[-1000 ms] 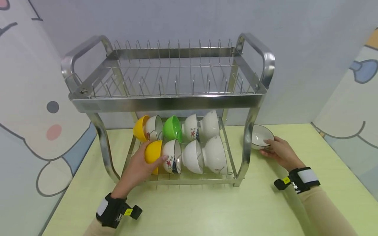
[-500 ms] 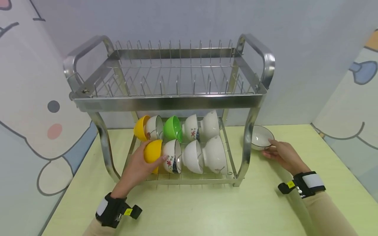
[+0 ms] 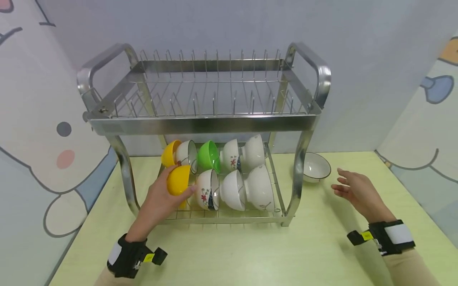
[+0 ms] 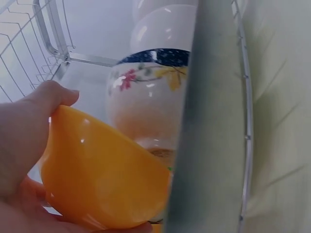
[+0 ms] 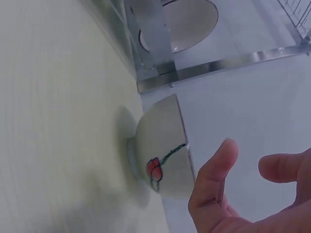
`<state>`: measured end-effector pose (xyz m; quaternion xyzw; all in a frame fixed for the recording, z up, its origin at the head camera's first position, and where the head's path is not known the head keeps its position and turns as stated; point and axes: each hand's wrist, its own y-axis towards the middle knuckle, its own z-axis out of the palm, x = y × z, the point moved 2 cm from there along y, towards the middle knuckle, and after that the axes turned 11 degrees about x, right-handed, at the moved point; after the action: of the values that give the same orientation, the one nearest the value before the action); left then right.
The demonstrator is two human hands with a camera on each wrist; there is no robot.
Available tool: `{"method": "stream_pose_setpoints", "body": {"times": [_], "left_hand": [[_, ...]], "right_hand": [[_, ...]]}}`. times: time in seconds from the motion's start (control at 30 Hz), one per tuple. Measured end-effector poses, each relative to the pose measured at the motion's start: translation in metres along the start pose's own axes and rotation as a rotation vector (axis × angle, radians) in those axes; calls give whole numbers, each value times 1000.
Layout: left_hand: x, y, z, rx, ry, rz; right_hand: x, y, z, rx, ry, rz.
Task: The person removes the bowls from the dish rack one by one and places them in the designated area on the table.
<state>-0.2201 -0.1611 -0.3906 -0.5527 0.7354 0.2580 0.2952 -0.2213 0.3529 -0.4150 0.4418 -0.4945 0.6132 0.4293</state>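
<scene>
My left hand [image 3: 161, 196] grips a yellow bowl [image 3: 178, 180] at the front left of the rack's lower tier, thumb on one side and fingers on the other. In the left wrist view the yellow bowl [image 4: 104, 170] is tilted, beside a white bowl with flowers and a blue rim band [image 4: 148, 92]. My right hand [image 3: 361, 194] hovers with fingers apart, holding nothing, just right of a white bowl [image 3: 316, 167] standing upright on the table. The right wrist view shows a red flower painted on that white bowl [image 5: 163, 150], with a gap between bowl and thumb.
A two-tier steel dish rack [image 3: 204, 126] stands against the wall. Its lower tier bears two rows of bowls on their sides, among them a green bowl [image 3: 208, 155] and a large white bowl [image 3: 260, 188]. The rack's right leg [image 3: 300, 171] stands next to the table bowl.
My right hand has let go of the white bowl and drawn back to the right. My left hand has shifted slightly left with the yellow bowl, away from the flowered bowl.
</scene>
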Motion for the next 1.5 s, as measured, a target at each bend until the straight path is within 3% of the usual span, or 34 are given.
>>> {"method": "stream_pose_setpoints", "body": {"times": [0.33, 0.47, 0.6, 0.73, 0.9, 1.03, 1.1, 1.17, 1.23, 1.37, 1.5], "left_hand": [[-24, -15, -10, -73, 7, 35], [-38, -24, -11, -80, -16, 51], [-52, -34, -12, -62, -62, 79], [-65, -43, -12, 53, -289, 137], [-81, -50, -2, 273, -702, 189], [-88, -54, 14, 427, -1040, 287], [-91, -57, 23, 493, -1167, 311], [-93, -60, 34, 541, -1238, 291], [-97, -64, 45, 568, -1268, 223], [-104, -71, 65, 602, -1267, 81], [-108, -76, 76, 647, -1266, 23]], "right_hand": [[26, -25, 30, 91, 22, -124], [41, -38, 49, 119, 24, -174], [52, -51, 70, 202, 29, -270], [60, -62, 97, 222, -86, -371], [64, -74, 131, 215, -290, -492], [61, -80, 153, 292, -433, -528], [57, -81, 163, 354, -467, -517], [52, -81, 172, 424, -472, -492], [45, -80, 181, 487, -458, -451], [32, -79, 197, 592, -416, -361], [21, -78, 207, 656, -383, -256]]}}
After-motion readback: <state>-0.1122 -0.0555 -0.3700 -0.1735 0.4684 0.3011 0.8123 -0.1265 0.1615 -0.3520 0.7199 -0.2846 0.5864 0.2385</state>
